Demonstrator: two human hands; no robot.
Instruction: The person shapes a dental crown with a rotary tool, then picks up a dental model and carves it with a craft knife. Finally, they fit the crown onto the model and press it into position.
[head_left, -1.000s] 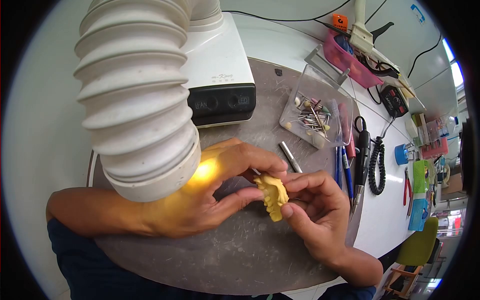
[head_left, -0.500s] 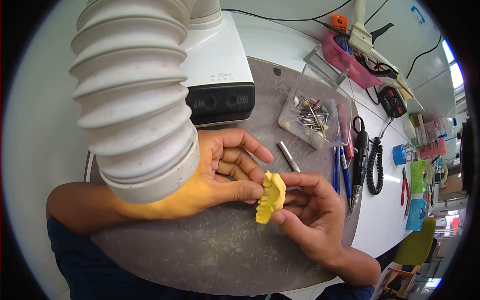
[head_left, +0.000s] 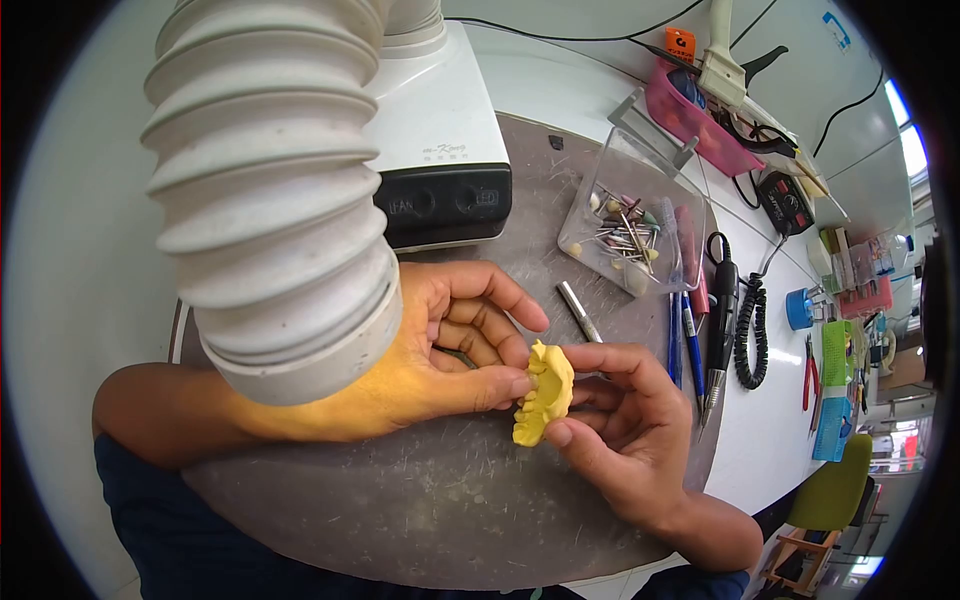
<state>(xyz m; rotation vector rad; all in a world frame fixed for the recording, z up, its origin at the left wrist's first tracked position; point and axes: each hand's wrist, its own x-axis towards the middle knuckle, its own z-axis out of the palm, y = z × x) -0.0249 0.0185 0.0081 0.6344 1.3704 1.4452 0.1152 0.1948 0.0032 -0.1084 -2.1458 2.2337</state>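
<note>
A yellow dental cast (head_left: 546, 395), curved with a row of teeth along its left edge, is held up over the grey work mat. My right hand (head_left: 635, 435) grips its right side between thumb and fingers. From the left, my left hand (head_left: 430, 355) pinches with thumb and a fingertip at the toothed edge, its index finger stretched out above. Whether a small piece sits between those fingertips is hidden. Just beyond the cast, a short metal rod (head_left: 579, 311) lies on the mat.
A ribbed white hose (head_left: 265, 190) hangs over my left forearm. Behind stands a white box with a black front (head_left: 440, 205). A clear tray (head_left: 625, 235) of burs, blue pens (head_left: 692, 345) and a black handpiece (head_left: 720, 330) lie right. The grey mat (head_left: 430, 510) spreads below.
Almost nothing differs. Both hands keep their hold at the cast, and the whole view has shifted very slightly.
</note>
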